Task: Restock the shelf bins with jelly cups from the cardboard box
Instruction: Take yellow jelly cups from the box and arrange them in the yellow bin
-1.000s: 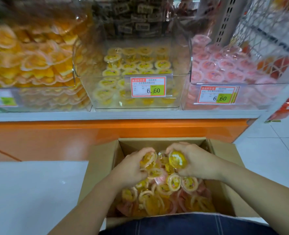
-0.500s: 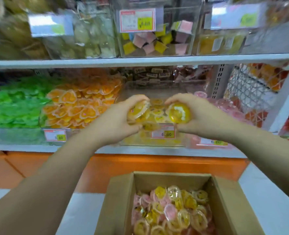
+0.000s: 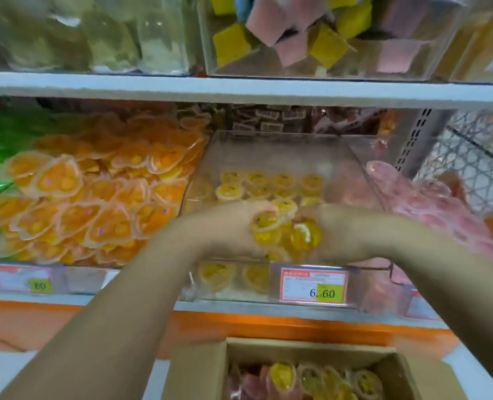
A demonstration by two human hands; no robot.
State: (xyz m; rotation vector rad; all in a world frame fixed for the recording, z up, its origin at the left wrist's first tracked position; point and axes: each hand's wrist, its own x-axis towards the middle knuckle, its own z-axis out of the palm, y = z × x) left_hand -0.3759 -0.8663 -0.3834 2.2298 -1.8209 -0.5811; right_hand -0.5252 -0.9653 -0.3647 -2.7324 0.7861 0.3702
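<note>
Lower now, your left hand (image 3: 225, 230) and right hand (image 3: 347, 230) sit inside the clear middle bin (image 3: 271, 151), both curled round yellow jelly cups (image 3: 281, 235) above its sparse layer; sink close, then let go slowly so none bounce out.

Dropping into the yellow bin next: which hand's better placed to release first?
Left, narrowly. The left hand and right hand both grip yellow jelly cups above the middle bin. The left's cups sit exposed, ready to fall; the right hand lies by the wall beside the heaped pink cups.
</note>
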